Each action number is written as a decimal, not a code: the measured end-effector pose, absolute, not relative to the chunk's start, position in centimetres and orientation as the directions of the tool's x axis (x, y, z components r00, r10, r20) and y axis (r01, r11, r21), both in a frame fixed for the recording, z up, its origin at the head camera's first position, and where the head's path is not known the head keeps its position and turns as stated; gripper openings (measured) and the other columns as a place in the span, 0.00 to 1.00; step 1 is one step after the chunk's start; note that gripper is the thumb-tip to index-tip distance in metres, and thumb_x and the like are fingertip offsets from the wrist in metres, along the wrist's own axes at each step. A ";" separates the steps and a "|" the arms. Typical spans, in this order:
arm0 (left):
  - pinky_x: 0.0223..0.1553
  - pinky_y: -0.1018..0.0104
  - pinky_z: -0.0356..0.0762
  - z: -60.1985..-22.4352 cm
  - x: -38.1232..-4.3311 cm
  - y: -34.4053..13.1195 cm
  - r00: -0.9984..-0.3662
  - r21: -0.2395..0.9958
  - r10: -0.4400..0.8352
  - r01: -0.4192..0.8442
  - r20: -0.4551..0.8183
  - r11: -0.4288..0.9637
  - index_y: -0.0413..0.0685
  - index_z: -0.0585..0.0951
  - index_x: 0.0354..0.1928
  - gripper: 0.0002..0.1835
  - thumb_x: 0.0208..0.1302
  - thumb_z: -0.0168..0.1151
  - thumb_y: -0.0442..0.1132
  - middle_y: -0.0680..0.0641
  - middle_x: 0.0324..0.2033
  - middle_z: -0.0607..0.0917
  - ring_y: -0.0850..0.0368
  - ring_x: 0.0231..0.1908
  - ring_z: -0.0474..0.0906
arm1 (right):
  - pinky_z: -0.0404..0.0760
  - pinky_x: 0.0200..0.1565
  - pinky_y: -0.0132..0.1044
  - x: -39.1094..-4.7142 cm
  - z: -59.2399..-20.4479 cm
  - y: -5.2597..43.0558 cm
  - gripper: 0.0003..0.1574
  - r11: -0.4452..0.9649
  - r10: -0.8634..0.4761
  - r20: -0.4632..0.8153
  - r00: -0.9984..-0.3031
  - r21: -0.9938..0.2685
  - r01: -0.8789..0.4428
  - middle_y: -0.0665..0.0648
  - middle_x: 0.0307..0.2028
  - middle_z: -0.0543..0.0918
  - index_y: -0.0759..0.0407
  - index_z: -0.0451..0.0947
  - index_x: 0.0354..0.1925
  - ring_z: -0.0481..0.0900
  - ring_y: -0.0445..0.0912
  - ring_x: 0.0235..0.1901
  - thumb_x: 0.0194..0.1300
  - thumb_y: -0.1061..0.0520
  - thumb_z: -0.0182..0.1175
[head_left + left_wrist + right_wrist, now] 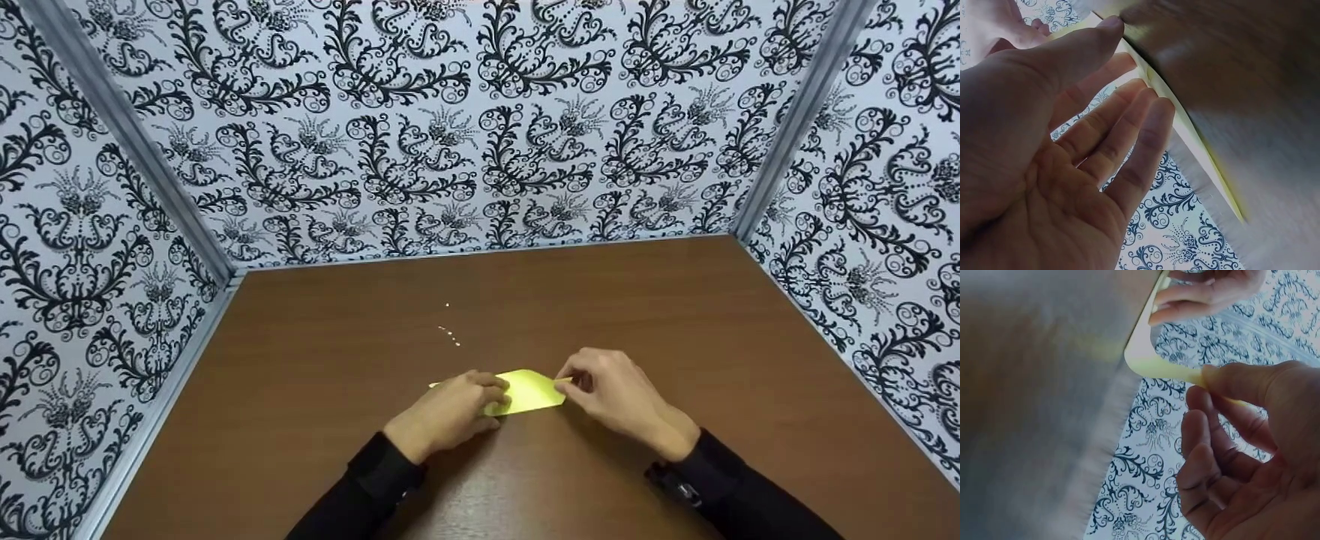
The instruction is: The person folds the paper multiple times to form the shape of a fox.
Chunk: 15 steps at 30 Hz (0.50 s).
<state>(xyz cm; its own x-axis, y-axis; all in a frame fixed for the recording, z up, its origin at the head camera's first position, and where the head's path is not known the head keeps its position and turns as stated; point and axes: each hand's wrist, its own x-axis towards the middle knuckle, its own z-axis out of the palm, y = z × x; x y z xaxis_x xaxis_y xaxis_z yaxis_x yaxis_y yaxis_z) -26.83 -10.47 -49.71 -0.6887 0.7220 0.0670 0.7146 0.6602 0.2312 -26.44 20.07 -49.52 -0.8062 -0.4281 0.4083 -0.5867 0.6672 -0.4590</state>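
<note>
A bright yellow sheet of paper point(529, 391) lies on the wooden table between both hands. My left hand point(454, 405) rests on its left part, fingers fairly straight over the sheet. In the left wrist view the thumb point(1111, 23) touches the paper's edge, and the fingertips point(1158, 107) lie along the sheet. My right hand point(619, 390) pinches the right end between thumb and index finger. That end bends up off the table in a smooth curve point(1143, 363), as the right wrist view shows. The left hand covers much of the sheet's left part.
The brown wooden table point(337, 322) spreads around the hands. Several small white specks point(450, 334) show on it beyond the paper. Walls with black-and-white scroll patterns point(420, 127) stand behind and at both sides, joined by grey metal posts point(795, 127).
</note>
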 end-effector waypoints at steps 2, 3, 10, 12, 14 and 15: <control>0.79 0.48 0.84 -49.7 -26.8 -10.5 -0.684 0.226 0.725 0.721 0.079 0.655 0.45 0.93 0.65 0.19 0.77 0.81 0.40 0.44 0.73 0.90 0.46 0.72 0.88 | 0.84 0.37 0.28 -26.1 -49.7 19.8 0.05 0.653 -0.457 0.415 -0.787 -0.445 -0.613 0.45 0.35 0.90 0.48 0.96 0.41 0.84 0.34 0.33 0.75 0.58 0.81; 0.77 0.49 0.86 -49.7 -26.8 -10.4 -0.680 0.222 0.728 0.726 0.088 0.651 0.44 0.93 0.65 0.19 0.77 0.81 0.40 0.44 0.72 0.90 0.46 0.71 0.89 | 0.84 0.36 0.28 -26.0 -49.8 19.7 0.05 0.645 -0.471 0.415 -0.778 -0.440 -0.625 0.45 0.36 0.89 0.48 0.95 0.41 0.84 0.34 0.34 0.75 0.58 0.81; 0.71 0.54 0.90 -50.1 -27.1 -10.3 -0.670 0.195 0.734 0.738 0.107 0.646 0.45 0.94 0.63 0.17 0.78 0.81 0.41 0.44 0.71 0.91 0.46 0.69 0.90 | 0.86 0.39 0.29 -25.6 -50.3 19.1 0.04 0.599 -0.571 0.385 -0.725 -0.408 -0.689 0.48 0.41 0.90 0.49 0.94 0.42 0.88 0.41 0.37 0.75 0.58 0.81; 0.71 0.55 0.91 -50.1 -27.2 -10.3 -0.674 0.189 0.732 0.735 0.103 0.651 0.45 0.94 0.63 0.17 0.78 0.80 0.42 0.44 0.71 0.91 0.47 0.69 0.90 | 0.87 0.40 0.31 -25.6 -50.4 19.0 0.04 0.585 -0.596 0.381 -0.707 -0.396 -0.707 0.48 0.43 0.91 0.49 0.94 0.43 0.89 0.43 0.39 0.76 0.58 0.80; 0.68 0.56 0.92 -50.1 -27.3 -10.2 -0.674 0.186 0.731 0.736 0.108 0.651 0.46 0.94 0.62 0.16 0.79 0.80 0.42 0.44 0.71 0.91 0.47 0.68 0.90 | 0.89 0.43 0.33 -25.6 -50.6 18.8 0.04 0.572 -0.616 0.390 -0.685 -0.376 -0.729 0.49 0.47 0.94 0.49 0.93 0.43 0.91 0.45 0.43 0.76 0.58 0.80; 0.67 0.56 0.92 -50.2 -27.3 -10.2 -0.672 0.183 0.732 0.738 0.114 0.650 0.46 0.94 0.60 0.15 0.79 0.80 0.42 0.44 0.71 0.91 0.47 0.67 0.90 | 0.90 0.43 0.35 -25.6 -50.6 18.8 0.04 0.568 -0.625 0.395 -0.674 -0.363 -0.739 0.50 0.48 0.95 0.49 0.93 0.43 0.91 0.46 0.45 0.76 0.58 0.80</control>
<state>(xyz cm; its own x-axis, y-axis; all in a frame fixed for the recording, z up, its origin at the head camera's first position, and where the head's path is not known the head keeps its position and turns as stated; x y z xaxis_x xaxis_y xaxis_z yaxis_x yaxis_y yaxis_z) -27.32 -10.20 -50.16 -0.6723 0.7315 0.1137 0.7378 0.6496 0.1835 -25.60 18.79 -50.61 -0.6738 -0.6247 0.3947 -0.7389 0.5676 -0.3631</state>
